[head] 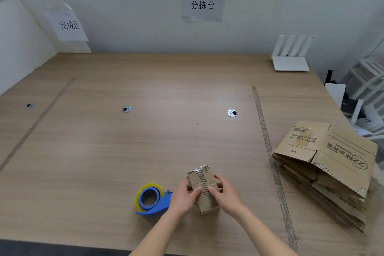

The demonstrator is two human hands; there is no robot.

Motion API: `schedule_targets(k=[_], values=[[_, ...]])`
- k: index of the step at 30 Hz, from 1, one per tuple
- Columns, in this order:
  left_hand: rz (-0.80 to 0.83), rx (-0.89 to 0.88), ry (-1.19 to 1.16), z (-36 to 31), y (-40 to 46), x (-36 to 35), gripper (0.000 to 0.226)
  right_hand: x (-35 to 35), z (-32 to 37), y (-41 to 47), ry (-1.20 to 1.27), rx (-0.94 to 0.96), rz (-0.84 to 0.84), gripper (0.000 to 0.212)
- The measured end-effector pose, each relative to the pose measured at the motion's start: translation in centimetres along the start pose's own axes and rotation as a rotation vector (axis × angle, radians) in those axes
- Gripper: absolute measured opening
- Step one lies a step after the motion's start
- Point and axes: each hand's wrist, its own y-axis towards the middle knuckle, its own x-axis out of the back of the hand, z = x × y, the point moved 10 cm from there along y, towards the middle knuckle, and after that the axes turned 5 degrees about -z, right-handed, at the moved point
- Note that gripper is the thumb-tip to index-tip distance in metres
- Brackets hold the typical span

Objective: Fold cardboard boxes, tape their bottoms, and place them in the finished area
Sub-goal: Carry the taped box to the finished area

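Cardboard flaps may spring open: my left hand (pixel 184 194) and right hand (pixel 225 192) both grip the box (pixel 204 191), leaving the tape (pixel 151 199) untouched.

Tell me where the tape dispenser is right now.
In the head view the blue tape dispenser sits on the table near its front edge, just left of the left hand and the small box both hands hold.

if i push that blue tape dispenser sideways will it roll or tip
The tape dispenser probably slides rather than rolls: it seems to rest on its flat blue base, with the roll held in the frame. Tipping looks unlikely, since it sits low and wide. On the smooth table it may skid easily.
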Motion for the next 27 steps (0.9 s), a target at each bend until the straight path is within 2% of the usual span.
schedule_targets(k=[5,8,10,14,17,20,22,25,26,27], values=[[-0.026,0.060,-0.101,-0.2,0.1,0.1,0.047,1.0,0.1,-0.1,0.034,0.000,0.020,0.072],[-0.035,0.068,-0.202,-1.7,0.0,1.0,0.083,2.1,1.5,-0.2,0.071,0.046,0.039,0.069],[-0.032,0.044,-0.227,-3.0,0.1,1.7,0.090,3.2,2.6,-0.2,0.140,0.057,0.057,0.065],[-0.025,-0.030,-0.324,-7.2,0.0,3.4,0.084,5.8,5.6,0.0,0.354,0.001,0.062,0.066],[-0.009,-0.088,-0.436,-12.6,-1.0,5.2,0.078,10.3,9.0,-0.3,0.379,0.019,-0.098,0.065],[0.010,-0.152,-0.507,-18.7,-2.0,7.3,0.057,14.8,12.2,-1.2,0.425,0.092,-0.214,0.056],[-0.031,-0.192,-0.535,-22.2,-2.6,9.4,0.036,17.4,14.6,-2.1,0.463,0.168,-0.230,0.053],[-0.115,-0.251,-0.576,-26.4,-3.2,12.3,0.016,21.3,18.3,-3.6,0.499,0.281,-0.217,0.055],[-0.143,-0.288,-0.570,-27.6,-3.5,13.3,0.017,22.4,19.4,-4.2,0.506,0.316,-0.205,0.057],[-0.163,-0.316,-0.545,-28.7,-3.8,14.2,0.037,23.5,20.3,-4.7,0.511,0.349,-0.187,0.060]])
